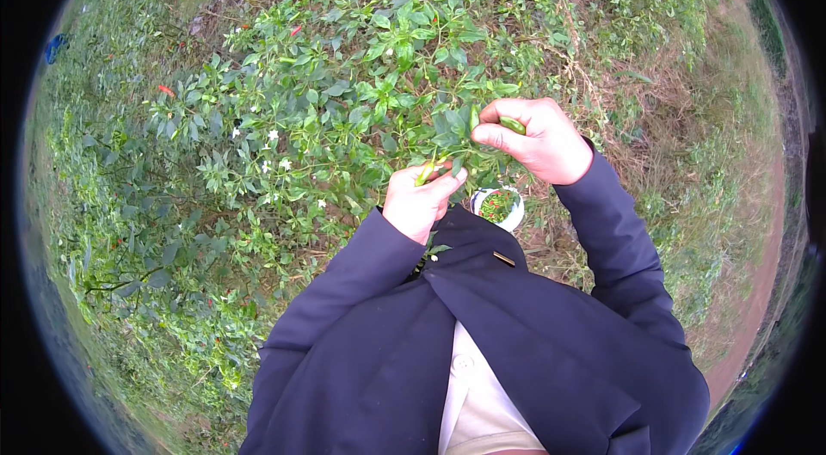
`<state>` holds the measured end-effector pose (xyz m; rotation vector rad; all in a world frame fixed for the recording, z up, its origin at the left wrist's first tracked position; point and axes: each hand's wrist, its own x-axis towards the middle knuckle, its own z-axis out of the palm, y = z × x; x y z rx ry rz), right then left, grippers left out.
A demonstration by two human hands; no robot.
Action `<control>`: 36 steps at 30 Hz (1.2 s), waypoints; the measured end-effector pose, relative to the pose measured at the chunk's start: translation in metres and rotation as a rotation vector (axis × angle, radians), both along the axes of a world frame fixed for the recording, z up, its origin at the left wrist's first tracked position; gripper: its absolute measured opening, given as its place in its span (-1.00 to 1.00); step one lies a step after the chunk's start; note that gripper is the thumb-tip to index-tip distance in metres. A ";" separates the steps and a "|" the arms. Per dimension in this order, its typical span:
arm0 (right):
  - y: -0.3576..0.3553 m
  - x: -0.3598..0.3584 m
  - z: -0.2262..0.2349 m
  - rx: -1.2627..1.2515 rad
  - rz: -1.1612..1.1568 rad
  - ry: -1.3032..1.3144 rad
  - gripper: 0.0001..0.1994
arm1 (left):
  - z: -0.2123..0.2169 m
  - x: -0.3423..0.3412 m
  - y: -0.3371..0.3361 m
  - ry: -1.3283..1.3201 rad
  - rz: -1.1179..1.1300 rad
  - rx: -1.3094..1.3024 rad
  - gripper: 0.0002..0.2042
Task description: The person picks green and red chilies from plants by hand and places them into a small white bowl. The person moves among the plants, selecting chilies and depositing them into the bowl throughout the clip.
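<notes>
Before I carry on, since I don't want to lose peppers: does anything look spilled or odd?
No spill shows around the bucket; the peppers inside look in place. One oddity: a blue thing at the far left edge, its colour jarring with the greenery, too small to identify.

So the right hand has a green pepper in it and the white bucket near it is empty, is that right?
No, the white bucket isn't empty: the head view shows green and red peppers in it. The right hand does have a green pepper.
</notes>
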<state>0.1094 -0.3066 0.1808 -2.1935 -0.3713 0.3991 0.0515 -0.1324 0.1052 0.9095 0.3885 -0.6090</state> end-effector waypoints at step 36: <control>0.013 -0.018 -0.010 -0.514 0.316 -0.538 -0.86 | -0.018 0.001 -0.015 -0.236 -0.099 0.177 -0.92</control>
